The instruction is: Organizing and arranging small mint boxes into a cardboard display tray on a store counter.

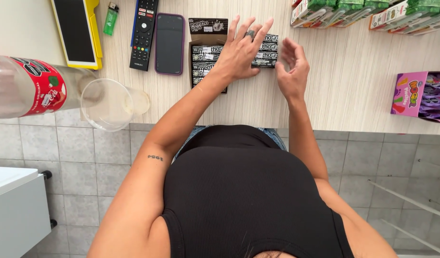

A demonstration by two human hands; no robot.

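Candy rolls [266,53] lie stacked on the counter [344,86], just right of their open box [208,45]. Left hand [241,50] rests flat on them, fingers spread. Right hand [291,71] stands half-open at the stack's right end, touching it, holding nothing.

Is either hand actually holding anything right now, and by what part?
Neither grips. The left hand lies flat on top of the black candy rolls; the right hand stands open at their right end.

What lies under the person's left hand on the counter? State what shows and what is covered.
Under the left hand, dark candy rolls lie stacked beside their open display box. The palm covers the rolls' middle.
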